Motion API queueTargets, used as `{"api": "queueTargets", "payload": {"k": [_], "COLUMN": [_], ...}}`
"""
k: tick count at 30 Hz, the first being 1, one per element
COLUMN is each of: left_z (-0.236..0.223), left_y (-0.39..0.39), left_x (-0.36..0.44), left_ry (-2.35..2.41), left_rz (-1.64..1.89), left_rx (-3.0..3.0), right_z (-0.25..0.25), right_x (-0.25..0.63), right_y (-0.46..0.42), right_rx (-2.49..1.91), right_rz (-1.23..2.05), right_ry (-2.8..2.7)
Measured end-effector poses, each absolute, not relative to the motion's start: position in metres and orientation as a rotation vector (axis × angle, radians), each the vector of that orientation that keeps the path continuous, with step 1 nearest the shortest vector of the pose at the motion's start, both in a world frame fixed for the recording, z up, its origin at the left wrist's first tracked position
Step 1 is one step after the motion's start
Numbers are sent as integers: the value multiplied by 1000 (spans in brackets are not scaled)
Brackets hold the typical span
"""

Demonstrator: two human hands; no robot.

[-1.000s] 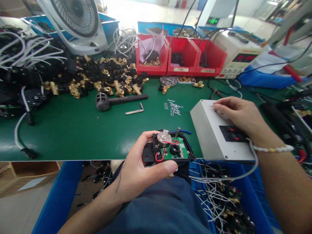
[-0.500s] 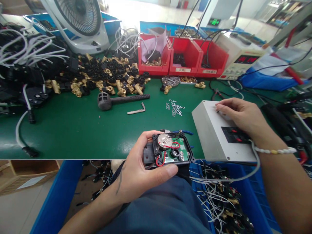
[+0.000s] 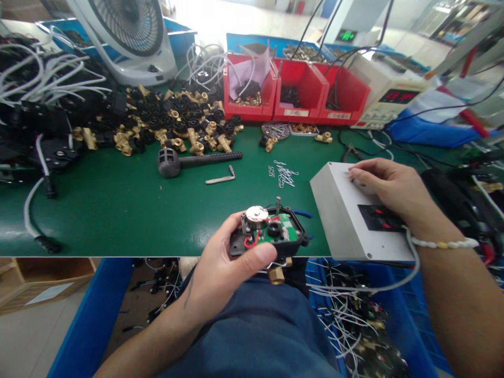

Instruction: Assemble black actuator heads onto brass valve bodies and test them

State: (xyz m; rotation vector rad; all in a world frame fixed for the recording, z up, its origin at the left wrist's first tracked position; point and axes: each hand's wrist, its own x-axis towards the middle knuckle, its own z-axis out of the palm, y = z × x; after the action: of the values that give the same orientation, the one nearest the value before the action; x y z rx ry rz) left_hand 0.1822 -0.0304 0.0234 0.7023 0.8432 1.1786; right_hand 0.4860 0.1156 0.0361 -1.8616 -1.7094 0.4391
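Note:
My left hand (image 3: 224, 275) is closed round an open motorized valve actuator (image 3: 298, 242), thumb in front and fingers behind. Inside its black housing are a round silver motor, red wires and a green circuit board. A brass fitting (image 3: 276, 275) shows below the housing, over my lap. On the grey control box (image 3: 338, 220), my right hand (image 3: 388, 189) pinches a small metal switch (image 3: 350, 177) on the top face; the fingers partly cover it. Under that wrist lies a black terminal panel (image 3: 378, 217) with red marks. A grey cable (image 3: 415, 262) runs beside it.
A black mallet (image 3: 169, 164), a hex key (image 3: 220, 179) and metal clips (image 3: 285, 173) lie on the green bench. Behind are brass valve bodies (image 3: 192, 139), red bins (image 3: 301, 94), a fan (image 3: 129, 31) and a power supply (image 3: 388, 97). Blue crates (image 3: 92, 320) stand below the edge.
My left hand has tilted the actuator, so its side and the brass fitting underneath now show. The power supply's red display reads differently. My right hand stays at the switch.

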Motion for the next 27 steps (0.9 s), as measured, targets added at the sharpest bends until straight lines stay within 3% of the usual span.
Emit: {"api": "queueTargets", "payload": {"k": [6, 27], "left_z": [17, 17], "left_y": [-18, -20], "left_x": [183, 184], "left_ry": [704, 683], "left_rz": [1101, 1154], "left_rx": [436, 438], "right_z": [36, 35], "right_x": [488, 486], "right_y": [116, 113], "right_rx": [-1873, -1832], "right_rz": [441, 410], "right_ry": [-1702, -1719]}}
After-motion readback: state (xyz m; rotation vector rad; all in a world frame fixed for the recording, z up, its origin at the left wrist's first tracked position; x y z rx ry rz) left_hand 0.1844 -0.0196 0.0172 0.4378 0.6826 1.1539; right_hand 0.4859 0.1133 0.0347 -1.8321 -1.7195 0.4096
